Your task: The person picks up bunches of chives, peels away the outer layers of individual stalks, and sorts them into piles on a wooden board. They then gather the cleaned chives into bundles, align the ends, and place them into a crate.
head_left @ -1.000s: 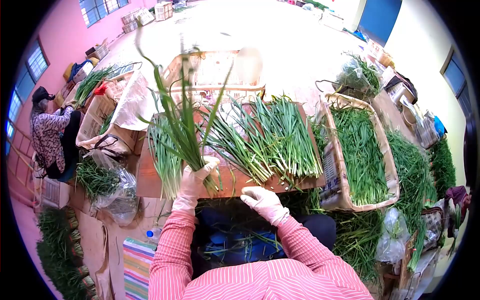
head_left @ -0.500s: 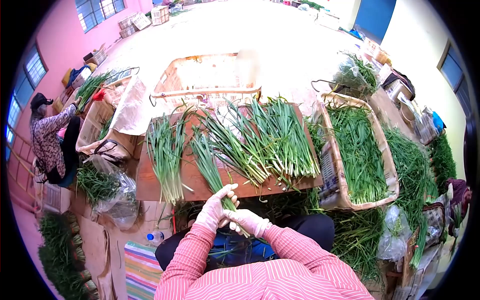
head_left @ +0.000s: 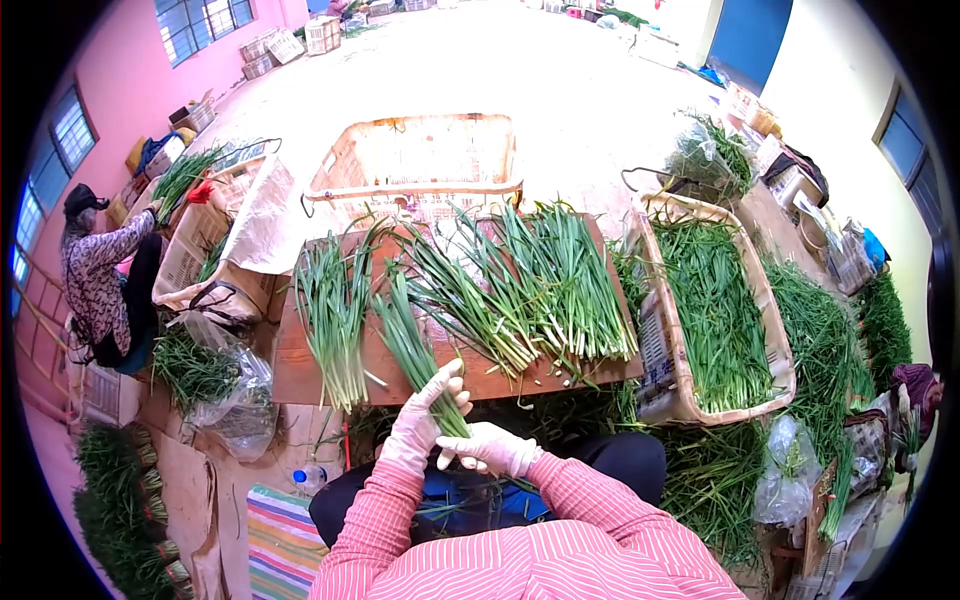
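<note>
Crowding board (head_left: pixel 298 368), probably scallions (head_left: pixel 545 285); pink walls (head_left: pixel 110 65).

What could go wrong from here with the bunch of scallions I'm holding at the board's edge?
The scallion bunch is gripped only near its root end by the left hand and right hand, over the near edge of the wooden board; stalks may slip off.
Its leaves lie close to the left pile; they could mix.

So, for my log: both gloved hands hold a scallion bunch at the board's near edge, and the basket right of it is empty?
Not empty: the head view shows that basket full of green stalks. The left hand and right hand do hold the scallion bunch.
</note>
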### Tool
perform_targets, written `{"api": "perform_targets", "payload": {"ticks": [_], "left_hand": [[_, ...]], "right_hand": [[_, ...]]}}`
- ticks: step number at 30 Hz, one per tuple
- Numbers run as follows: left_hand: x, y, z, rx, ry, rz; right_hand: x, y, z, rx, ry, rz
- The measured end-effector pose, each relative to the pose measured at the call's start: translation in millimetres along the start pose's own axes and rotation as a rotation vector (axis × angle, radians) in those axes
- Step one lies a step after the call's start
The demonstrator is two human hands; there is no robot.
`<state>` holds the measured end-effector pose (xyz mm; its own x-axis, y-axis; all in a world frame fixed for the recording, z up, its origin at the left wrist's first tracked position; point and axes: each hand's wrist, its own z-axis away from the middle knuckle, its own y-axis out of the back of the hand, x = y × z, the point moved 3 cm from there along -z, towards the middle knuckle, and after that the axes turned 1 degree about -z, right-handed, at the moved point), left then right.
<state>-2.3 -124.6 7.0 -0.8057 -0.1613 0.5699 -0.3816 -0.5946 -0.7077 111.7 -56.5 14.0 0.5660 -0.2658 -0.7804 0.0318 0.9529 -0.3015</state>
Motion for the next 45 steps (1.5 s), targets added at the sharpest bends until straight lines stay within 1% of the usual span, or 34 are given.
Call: {"api": "perform_targets", "payload": {"ticks": [1, 3, 4, 5, 7, 8, 9, 11, 12, 13, 14, 15, 16, 17, 18, 19, 20, 21, 23, 24, 25, 27, 29, 30, 31, 33, 34, 35, 37, 38, 39, 41, 42, 45], "left_hand": [[6.5, -5.2, -1.9, -0.147, -0.017, 0.039], [23.1, -19.5, 2.2, -0.150, -0.102, -0.121], [35.6, -32.8, 9.1, -0.120, -0.127, -0.239], [42.5, -36.4, 7.2, -0.155, -0.164, -0.297], [61.0, -43.6, 2.7, -0.220, -0.265, -0.552], [70.2, -47.7, 2.7, -0.230, -0.304, -0.645], [73.9, -42.5, -4.1, -0.215, -0.257, -0.716], [70.7, -15.3, -31.2, -0.268, -0.280, -0.809], [68.5, -16.0, -30.4, -0.214, -0.196, -0.759], [66.0, -17.6, -29.0, -0.160, -0.113, -0.708], [68.0, -17.8, -28.1, -0.157, -0.189, -0.751], [68.7, -15.0, -31.1, -0.157, -0.189, -0.751], [67.6, -10.7, -35.8, -0.164, -0.163, -0.747], [66.0, -7.6, -38.3, -0.171, -0.137, -0.740], [76.1, -31.4, -18.6, -0.235, -0.124, -0.722], [76.0, -32.7, -19.3, -0.235, -0.127, -0.721], [77.0, -33.6, -19.8, -0.235, -0.159, -0.642], [78.0, -34.2, -19.8, -0.234, -0.189, -0.562], [69.7, -18.1, -35.6, -0.217, -0.148, -0.485], [64.4, -12.2, -40.1, -0.132, -0.073, -0.401], [58.7, -7.5, -42.7, -0.049, 0.000, -0.316], [46.1, -3.3, -45.5, 0.010, 0.080, -0.154], [30.3, 2.3, -41.9, 0.239, 0.131, -0.167], [26.8, 4.3, -41.4, 0.267, 0.081, -0.191], [22.0, 8.4, -36.9, 0.360, 0.060, -0.218], [14.8, -1.0, -22.2, 0.410, -0.114, -0.272], [9.8, 0.9, -21.2, 0.460, -0.146, -0.323], [-5.6, 29.1, -40.0, 0.438, -0.178, -0.440], [-13.6, 21.2, -31.8, 0.527, -0.387, -0.673], [-16.3, 7.2, -23.4, 0.460, -0.454, -0.512], [-13.8, 2.2, -17.2, 0.397, -0.408, -0.397], [-17.5, 14.2, -20.3, 0.522, -0.373, -0.411], [-18.2, 12.9, -19.1, 0.562, -0.438, -0.400], [-10.9, 4.7, -7.9, 0.588, -0.499, -0.292]], "right_hand": [[-3.0, -0.4, -0.9, -0.002, 0.020, 0.049], [-2.5, 8.2, -16.2, 0.023, 0.122, 0.052], [-9.1, 16.4, -25.2, 0.112, 0.277, 0.296], [-18.5, 22.7, -32.3, 0.200, 0.430, 0.541], [-45.3, 28.5, -38.6, 0.423, 0.528, 0.777], [-48.9, 33.6, -50.7, 0.425, 0.641, 0.785], [-60.5, 35.8, -57.3, 0.313, 0.532, 0.851], [-57.9, 46.2, -80.3, 0.258, 0.805, 0.433], [-26.7, 69.2, -127.4, 0.208, 0.740, 0.505], [-34.0, 64.3, -120.9, 0.206, 0.742, 0.507], [-38.2, 59.5, -112.2, 0.247, 0.722, 0.568], [-47.4, 50.2, -98.0, 0.288, 0.700, 0.628], [-61.2, 41.1, -80.7, 0.413, 0.827, 0.731], [-57.1, 41.9, -81.8, 0.409, 0.822, 0.732], [-48.5, 44.9, -87.2, 0.439, 0.677, 0.805], [-39.2, 48.0, -92.4, 0.467, 0.532, 0.875], [-30.0, 47.1, -94.5, 0.440, 0.602, 0.796], [-24.4, 41.9, -90.6, 0.440, 0.601, 0.800], [-12.6, 26.7, -79.5, 0.141, 0.401, -0.038], [-11.8, 20.4, -67.6, 0.134, 0.297, -0.030], [-3.5, 16.0, -66.2, 0.120, 0.238, -0.147], [0.1, 8.0, -55.7, 0.155, 0.108, -0.143], [2.5, 3.3, -46.9, 0.153, 0.026, -0.170], [4.9, 3.7, -43.8, 0.177, 0.007, -0.185], [7.0, 4.4, -41.8, 0.201, -0.011, -0.201], [7.9, 6.3, -40.1, 0.252, -0.031, -0.169], [8.6, 7.2, -38.9, 0.303, -0.052, -0.137], [6.4, 6.3, -38.6, 0.299, -0.059, -0.137], [-0.1, -1.9, -38.0, 0.313, -0.056, 0.260], [8.8, -1.6, -42.5, 0.382, 0.019, 0.265], [19.1, -1.2, -46.3, 0.444, 0.089, 0.270], [12.1, -8.1, -36.9, 0.481, 0.104, 0.449], [12.3, -7.7, -35.6, 0.497, 0.115, 0.494], [33.0, -0.1, -48.1, 0.570, 0.120, 0.738]]}}
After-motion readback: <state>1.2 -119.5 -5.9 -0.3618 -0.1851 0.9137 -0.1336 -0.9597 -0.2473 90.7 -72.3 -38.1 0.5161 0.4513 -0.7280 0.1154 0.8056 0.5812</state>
